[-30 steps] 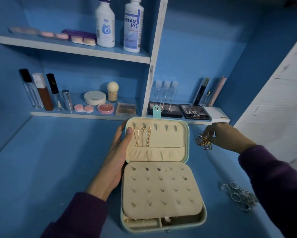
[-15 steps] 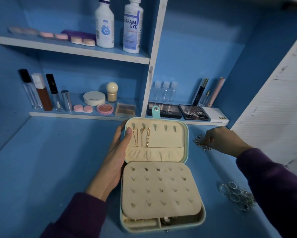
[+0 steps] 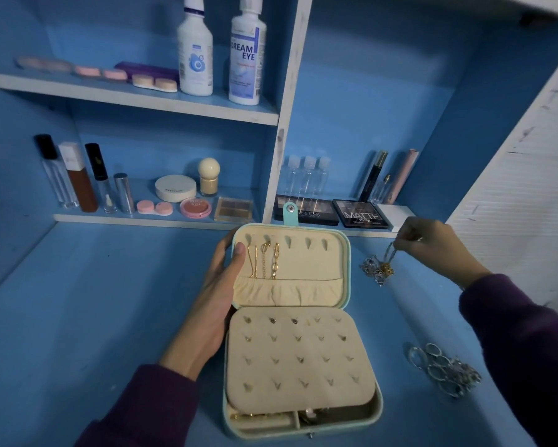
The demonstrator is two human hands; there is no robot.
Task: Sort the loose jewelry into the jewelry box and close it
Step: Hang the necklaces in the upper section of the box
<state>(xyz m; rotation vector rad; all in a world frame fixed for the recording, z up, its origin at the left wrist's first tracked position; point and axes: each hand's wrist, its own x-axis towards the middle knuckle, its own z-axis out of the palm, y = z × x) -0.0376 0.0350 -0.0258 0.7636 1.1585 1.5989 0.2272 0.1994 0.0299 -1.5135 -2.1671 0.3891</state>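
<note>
A mint jewelry box (image 3: 347,272) lies open on the blue counter, cream inside. Three gold chains (image 3: 266,261) hang from hooks in its lid, and small studs sit in the earring panel (image 3: 298,356). My left hand (image 3: 218,298) grips the lid's left edge, thumb on the lining. My right hand (image 3: 432,243) pinches a chain (image 3: 390,253) and lifts it from a tangled pile of necklaces (image 3: 376,269) right of the lid. A heap of silver rings (image 3: 442,371) lies on the counter right of the box's base.
Shelves behind the box hold cosmetics: eyeshadow palettes (image 3: 360,214), small clear bottles (image 3: 308,175), a compact (image 3: 175,187), lip products (image 3: 77,177). Two solution bottles (image 3: 221,48) stand on the upper shelf. A white panel (image 3: 522,188) bounds the right side.
My right hand has risen from the necklace pile, drawing one chain up with it. My left hand and the box have stayed put.
</note>
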